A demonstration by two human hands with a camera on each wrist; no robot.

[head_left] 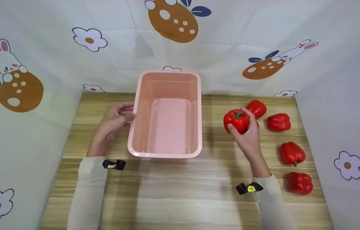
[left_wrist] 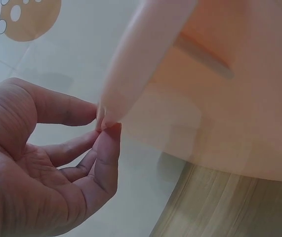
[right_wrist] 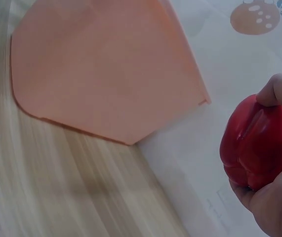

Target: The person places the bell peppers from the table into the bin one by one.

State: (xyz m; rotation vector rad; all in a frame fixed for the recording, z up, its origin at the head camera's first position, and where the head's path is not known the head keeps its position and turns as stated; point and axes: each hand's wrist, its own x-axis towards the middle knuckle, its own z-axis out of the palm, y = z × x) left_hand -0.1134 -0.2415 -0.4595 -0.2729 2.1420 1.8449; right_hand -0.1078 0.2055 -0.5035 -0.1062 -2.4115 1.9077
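Observation:
In the head view a pink plastic bin [head_left: 167,155] stands upright on the table, with no objects visible inside. My left hand [head_left: 116,118] is at its left side; the left wrist view shows thumb and fingertips pinching the bin's rim [left_wrist: 136,54]. To the right of the bin my right hand [head_left: 248,134] grips a red bell pepper [head_left: 236,119], green stem facing up. The right wrist view has this bell pepper [right_wrist: 257,143] between thumb and fingers, apart from the bin [right_wrist: 101,69].
Several more red bell peppers lie along the table's right side: one [head_left: 256,108] just behind the held one, then others [head_left: 279,122], [head_left: 291,153], and a front one [head_left: 299,183]. Patterned cloth walls [head_left: 119,60] rise at the back and sides of the wooden table [head_left: 180,191].

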